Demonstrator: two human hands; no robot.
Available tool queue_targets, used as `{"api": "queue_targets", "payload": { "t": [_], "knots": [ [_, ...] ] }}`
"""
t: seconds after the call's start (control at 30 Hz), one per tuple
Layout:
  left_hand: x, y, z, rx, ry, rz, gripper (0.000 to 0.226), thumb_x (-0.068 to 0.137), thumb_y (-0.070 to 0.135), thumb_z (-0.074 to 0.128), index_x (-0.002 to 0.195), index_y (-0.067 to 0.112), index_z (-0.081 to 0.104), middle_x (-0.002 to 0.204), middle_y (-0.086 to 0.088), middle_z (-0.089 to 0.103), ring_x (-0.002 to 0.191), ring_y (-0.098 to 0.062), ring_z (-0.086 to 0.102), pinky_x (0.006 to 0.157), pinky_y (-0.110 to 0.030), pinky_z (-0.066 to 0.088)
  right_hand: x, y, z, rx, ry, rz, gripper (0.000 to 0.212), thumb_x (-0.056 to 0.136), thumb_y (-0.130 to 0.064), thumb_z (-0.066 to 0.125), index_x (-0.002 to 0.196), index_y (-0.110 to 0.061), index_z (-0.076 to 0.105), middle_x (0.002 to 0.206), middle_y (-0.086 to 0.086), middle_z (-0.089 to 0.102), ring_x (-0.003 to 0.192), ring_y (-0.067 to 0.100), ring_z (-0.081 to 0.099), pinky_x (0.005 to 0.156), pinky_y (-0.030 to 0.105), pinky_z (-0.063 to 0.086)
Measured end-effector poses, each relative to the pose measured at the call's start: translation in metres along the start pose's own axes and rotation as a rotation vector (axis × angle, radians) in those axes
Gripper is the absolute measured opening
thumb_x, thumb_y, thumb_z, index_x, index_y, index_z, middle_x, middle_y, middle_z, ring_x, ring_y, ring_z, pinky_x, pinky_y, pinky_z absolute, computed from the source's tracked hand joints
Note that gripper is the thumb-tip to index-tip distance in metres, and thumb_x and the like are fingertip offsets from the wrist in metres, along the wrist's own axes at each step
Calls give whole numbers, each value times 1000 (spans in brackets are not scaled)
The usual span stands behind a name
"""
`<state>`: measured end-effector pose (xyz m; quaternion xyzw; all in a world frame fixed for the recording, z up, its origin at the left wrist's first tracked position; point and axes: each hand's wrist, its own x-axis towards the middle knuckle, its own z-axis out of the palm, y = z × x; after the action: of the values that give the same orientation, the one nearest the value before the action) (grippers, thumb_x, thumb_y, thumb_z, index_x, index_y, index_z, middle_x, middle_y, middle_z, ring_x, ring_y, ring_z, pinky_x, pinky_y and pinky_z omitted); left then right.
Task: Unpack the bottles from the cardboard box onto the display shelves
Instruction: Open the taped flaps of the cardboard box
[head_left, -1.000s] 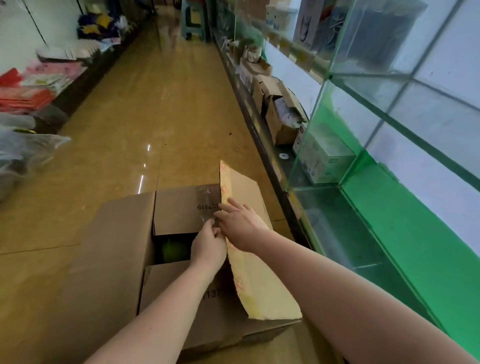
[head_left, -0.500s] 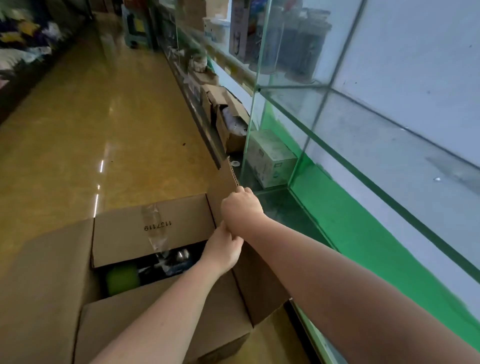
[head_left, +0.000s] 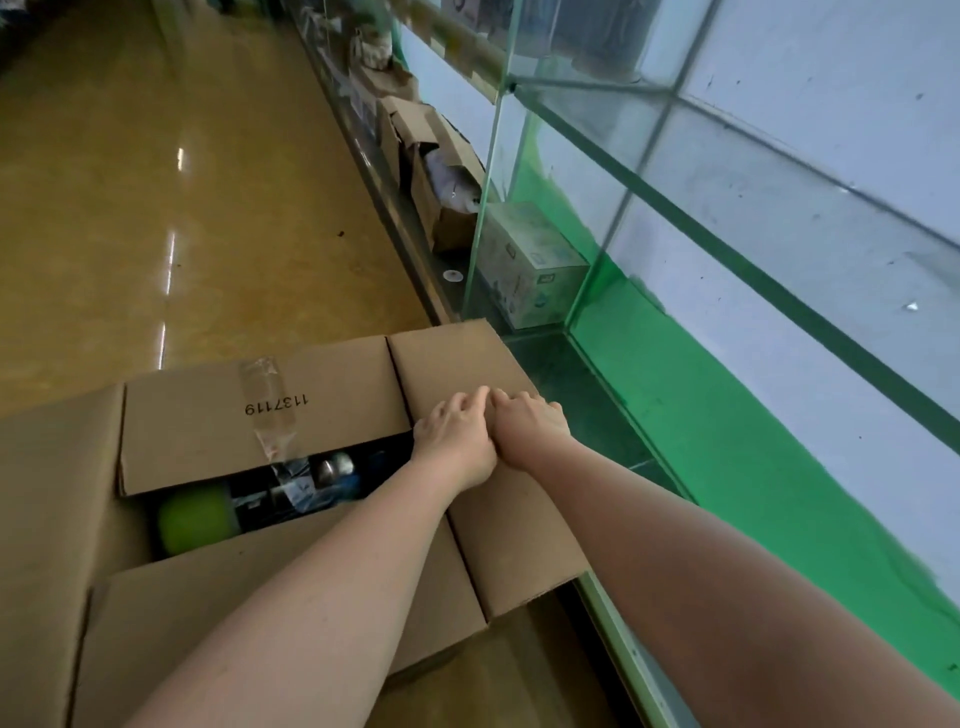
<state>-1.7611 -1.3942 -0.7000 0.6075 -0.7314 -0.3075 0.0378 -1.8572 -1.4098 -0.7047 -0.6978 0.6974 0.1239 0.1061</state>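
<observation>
Unpacking barely begun. Left hand (head_left: 457, 441) and right hand (head_left: 530, 428), touching side by side, fingers flat and close together, press down the side flap of the brown cardboard box (head_left: 498, 457). Left of them, the gap shows a lime-green bottle (head_left: 195, 522) and silvery caps. Glass display shelves (head_left: 597, 395) just right, bare.

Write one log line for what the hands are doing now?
left hand + right hand: pressing right flap outward | box: partly open | bottles: inside, none shelved
</observation>
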Motion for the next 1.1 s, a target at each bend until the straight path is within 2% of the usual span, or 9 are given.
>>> {"api": "queue_targets", "payload": {
  "t": [0.17,0.3,0.37,0.43,0.53,0.67,0.87,1.0,1.1],
  "knots": [
    [5,-2,12,48,-96,-33,66,94,17,41,151,25,8,155,-7,21,141,-29,21,113,-42,22,2,5,15,29,-78,-3,45,95,-18,41,140,-13,34,131,12,50,120,31,49,89,40,40],
    [1,-9,16,64,-152,-48,64,94,17,39,151,23,9,155,-8,21,141,-29,21,114,-44,21,3,2,19,40,-142,-28,38,94,-19,42,131,-12,44,128,9,53,115,30,53,88,40,45],
    [-3,-17,10,43,-117,-41,61,94,19,40,150,22,15,152,-9,26,137,-31,27,111,-44,26,1,-4,12,20,-111,-41,35,94,-18,41,127,-13,50,125,8,55,112,30,54,84,37,44],
    [-8,-33,1,21,-52,-59,56,95,19,40,148,20,21,149,-10,30,134,-31,32,109,-42,30,-1,-20,2,15,-41,-97,35,96,-19,40,129,-15,50,129,9,52,117,29,50,89,38,42],
    [-21,-72,-16,-20,38,-171,45,98,24,39,142,18,34,143,-9,36,128,-30,38,105,-43,35,-1,-63,-8,94,10,-226,38,97,-22,41,133,-15,47,135,8,49,124,27,44,100,37,39],
    [-43,-123,-30,59,136,-323,38,98,24,43,135,17,43,138,-8,41,123,-28,43,100,-41,41,-1,-115,1,117,-5,-348,38,96,-20,40,133,-16,49,133,8,50,125,25,42,101,35,36],
    [-58,-144,-36,88,192,-368,49,97,19,45,144,22,33,146,-6,34,129,-26,36,103,-40,39,-1,-139,17,30,-54,-379,40,97,-20,44,137,-16,44,136,9,47,126,26,40,102,36,34],
    [-63,-145,-48,134,233,-374,41,98,20,41,139,19,39,139,-7,40,123,-27,39,96,-38,39,1,-150,16,11,-7,-421,40,96,-16,47,136,-16,45,135,11,47,125,27,41,100,36,36],
    [-64,-151,-44,164,223,-387,44,97,20,44,140,17,38,140,-7,40,124,-27,39,98,-38,37,7,-160,20,-27,23,-457,40,93,-13,49,133,-16,46,134,10,48,124,27,42,99,37,36]
  ]
}}
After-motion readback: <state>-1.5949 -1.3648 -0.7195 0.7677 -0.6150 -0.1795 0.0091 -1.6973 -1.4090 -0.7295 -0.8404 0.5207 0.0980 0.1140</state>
